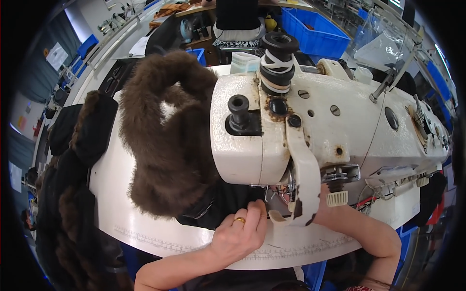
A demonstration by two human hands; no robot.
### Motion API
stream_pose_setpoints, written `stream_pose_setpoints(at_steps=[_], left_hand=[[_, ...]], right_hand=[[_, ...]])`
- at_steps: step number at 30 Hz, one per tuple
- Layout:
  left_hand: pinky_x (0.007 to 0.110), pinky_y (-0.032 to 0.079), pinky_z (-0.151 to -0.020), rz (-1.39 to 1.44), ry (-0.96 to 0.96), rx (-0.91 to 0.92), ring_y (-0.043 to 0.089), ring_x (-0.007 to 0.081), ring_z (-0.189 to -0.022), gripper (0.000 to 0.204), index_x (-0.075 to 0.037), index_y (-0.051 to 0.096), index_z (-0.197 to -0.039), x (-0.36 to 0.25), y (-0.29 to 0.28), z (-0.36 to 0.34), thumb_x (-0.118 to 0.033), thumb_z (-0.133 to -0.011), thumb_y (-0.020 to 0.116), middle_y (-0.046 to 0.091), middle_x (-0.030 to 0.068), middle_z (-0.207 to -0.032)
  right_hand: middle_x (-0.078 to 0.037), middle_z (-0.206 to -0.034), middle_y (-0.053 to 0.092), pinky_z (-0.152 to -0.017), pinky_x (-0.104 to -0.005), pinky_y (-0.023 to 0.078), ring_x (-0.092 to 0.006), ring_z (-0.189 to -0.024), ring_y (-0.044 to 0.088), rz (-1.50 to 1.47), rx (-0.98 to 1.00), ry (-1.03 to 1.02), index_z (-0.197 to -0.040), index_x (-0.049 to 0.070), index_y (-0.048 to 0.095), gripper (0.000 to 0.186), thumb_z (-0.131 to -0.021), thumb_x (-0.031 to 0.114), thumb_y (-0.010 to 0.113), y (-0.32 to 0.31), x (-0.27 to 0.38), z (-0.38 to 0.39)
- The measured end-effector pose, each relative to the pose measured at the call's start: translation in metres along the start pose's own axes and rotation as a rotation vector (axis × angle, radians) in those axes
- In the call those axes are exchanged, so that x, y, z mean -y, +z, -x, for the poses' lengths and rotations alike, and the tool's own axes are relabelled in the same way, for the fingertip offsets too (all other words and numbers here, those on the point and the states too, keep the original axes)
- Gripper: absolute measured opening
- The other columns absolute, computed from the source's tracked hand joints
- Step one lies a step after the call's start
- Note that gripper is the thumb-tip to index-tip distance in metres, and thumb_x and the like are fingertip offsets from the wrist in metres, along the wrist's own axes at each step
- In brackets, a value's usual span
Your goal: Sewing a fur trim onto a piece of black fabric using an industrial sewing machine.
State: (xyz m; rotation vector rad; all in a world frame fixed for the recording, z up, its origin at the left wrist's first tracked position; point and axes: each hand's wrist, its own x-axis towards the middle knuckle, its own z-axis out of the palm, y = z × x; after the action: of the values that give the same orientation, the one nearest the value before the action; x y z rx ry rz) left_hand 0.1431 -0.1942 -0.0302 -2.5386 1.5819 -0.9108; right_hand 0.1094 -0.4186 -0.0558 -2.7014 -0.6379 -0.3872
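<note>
My left hand [239,234], wearing a gold ring, has its fingers closed on black fabric [230,196] beside the presser foot [269,193] of a white industrial sewing machine [320,126]. A zipper [204,207] runs along that fabric, which joins a bulky brown fur piece [150,136] lying left of the machine head. My right hand [326,211] reaches under the machine arm from the right; its fingers are hidden behind the machine. Both hands are over the white curved worktable [160,237] with a printed scale along its edge.
Black fur-trimmed pieces [85,131] are piled at the table's left. A pale blue mask [242,61] lies behind the machine. Further back are blue bins [315,34] and a seated co-worker [236,17] in black. Machine stands and rods crowd the right side.
</note>
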Motion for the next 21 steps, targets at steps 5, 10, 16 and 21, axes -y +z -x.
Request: stream_pose_setpoints(at_steps=[5, 10, 16, 21], left_hand=[[0.02, 0.037, -0.049, 0.068, 0.0, -0.091, 0.048, 0.0106, -0.062, 0.026, 0.001, 0.069, -0.092, -0.003, 0.002, -0.008, -0.008, -0.069, 0.062, 0.058, 0.0058, -0.086], [0.021, 0.04, -0.051, 0.114, -0.078, -0.141, 0.051, 0.0114, -0.063, 0.031, 0.001, 0.069, -0.095, 0.005, 0.01, 0.001, -0.009, -0.067, 0.061, 0.06, 0.0075, -0.091], [0.021, 0.041, -0.052, 0.142, -0.05, -0.13, 0.051, 0.0122, -0.064, 0.032, 0.002, 0.069, -0.096, 0.005, 0.007, -0.002, -0.01, -0.067, 0.061, 0.06, 0.008, -0.092], [0.021, 0.04, -0.052, 0.126, 0.012, -0.08, 0.051, 0.0127, -0.066, 0.031, 0.003, 0.068, -0.095, 0.009, 0.003, -0.002, -0.01, -0.068, 0.061, 0.06, 0.009, -0.092]], right_hand=[[-0.002, -0.071, 0.061, -0.046, -0.0331, 0.052, -0.0202, -0.063, 0.067, 0.001, 0.145, 0.026, -0.076, 0.009, 0.065, 0.004, -0.074, 0.01, 0.063, 0.017, -0.009, 0.002], [-0.003, -0.072, 0.062, -0.049, -0.0354, 0.054, -0.0207, -0.069, 0.068, -0.02, 0.167, -0.171, -0.077, 0.012, 0.068, 0.008, -0.073, 0.009, 0.062, 0.034, -0.013, -0.004], [-0.005, -0.081, 0.067, -0.055, -0.0377, 0.055, -0.0235, -0.074, 0.068, -0.438, 0.174, 0.251, -0.091, 0.015, 0.07, 0.016, -0.078, 0.008, 0.063, 0.034, 0.0, -0.005], [-0.007, -0.095, 0.067, -0.074, -0.0351, 0.055, -0.0239, -0.087, 0.066, -0.513, 0.081, 0.069, -0.106, 0.01, 0.065, 0.02, -0.088, 0.021, 0.064, 0.014, 0.003, -0.021]])
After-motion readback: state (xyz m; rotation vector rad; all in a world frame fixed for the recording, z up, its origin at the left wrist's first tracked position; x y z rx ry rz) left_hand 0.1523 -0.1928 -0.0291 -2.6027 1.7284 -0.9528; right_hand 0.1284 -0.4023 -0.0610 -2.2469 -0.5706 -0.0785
